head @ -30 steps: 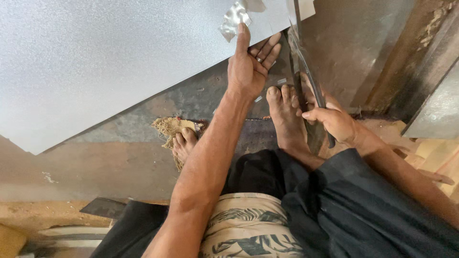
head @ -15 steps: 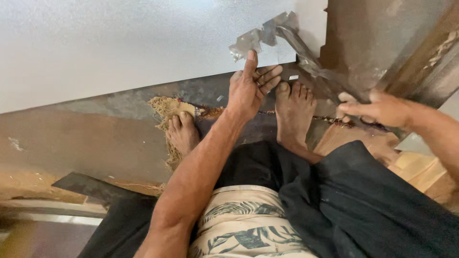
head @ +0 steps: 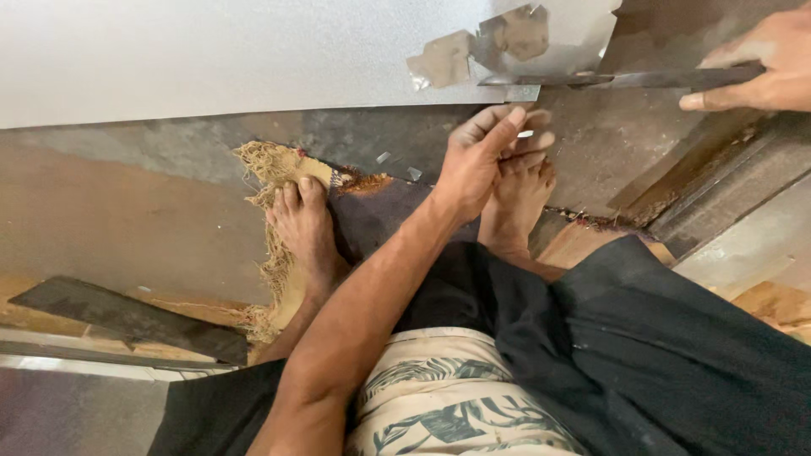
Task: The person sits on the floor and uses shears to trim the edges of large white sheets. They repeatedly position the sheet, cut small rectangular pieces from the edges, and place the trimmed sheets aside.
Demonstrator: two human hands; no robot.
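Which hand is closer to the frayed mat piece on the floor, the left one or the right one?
Left. The left hand hovers just right of the frayed mat piece; the right hand is far off at the frame's right edge, holding dark shears.

A big grey metal sheet (head: 211, 51) fills the far left. At its near right edge a cut strip (head: 515, 38) curls up, shiny and creased. The right hand (head: 760, 67), far right, grips long dark shears (head: 625, 80) lying along that edge. The left hand (head: 486, 156) hovers just near of the sheet, fingers loosely bent, holding nothing, over the right foot (head: 515, 203). The left foot (head: 304, 228) rests on a frayed mat (head: 270, 169). A dark strip (head: 127, 317) lies near left.
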